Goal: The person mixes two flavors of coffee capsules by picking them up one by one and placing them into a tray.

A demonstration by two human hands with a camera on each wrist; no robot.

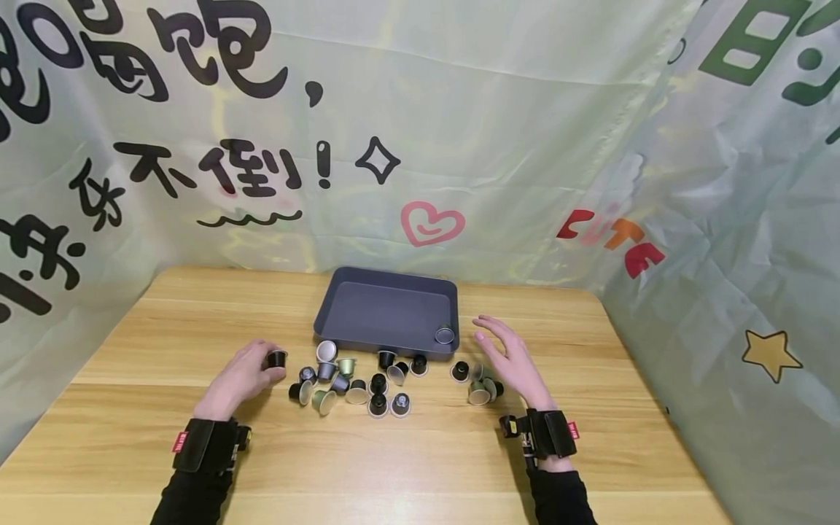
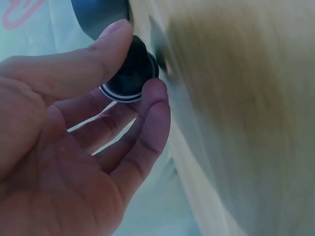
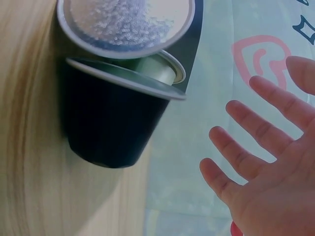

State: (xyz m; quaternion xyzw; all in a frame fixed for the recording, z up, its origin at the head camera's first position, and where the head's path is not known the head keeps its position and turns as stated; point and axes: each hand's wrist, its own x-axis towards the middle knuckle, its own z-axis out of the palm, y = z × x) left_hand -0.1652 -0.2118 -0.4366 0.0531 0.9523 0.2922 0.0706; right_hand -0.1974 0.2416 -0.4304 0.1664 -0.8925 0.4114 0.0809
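left hand [image 1: 244,375]: fingers and thumb bent in, pinching 1 black capsule [image 1: 277,359], left of the middle group, apart from it
right hand [image 1: 517,364]: fingers spread wide, holding nothing, just beside the right group
tray [image 1: 387,310]: 1, dark grey-blue, back of table [image 1: 394,467]
tray capsule [image 1: 445,335]: 1, front right corner inside
middle group [image 1: 378,383]: about 14 capsules, loose in front of tray, several touching; 2 look green
right group [image 1: 478,394]: about 5, mostly overlapping, exact count can't tell; 1 black sits off to the left
wrist straps [image 1: 206,446]: 2, black, one per arm
cloth prints: 1 pink heart [image 1: 432,224], 1 yellow star [image 1: 772,356]
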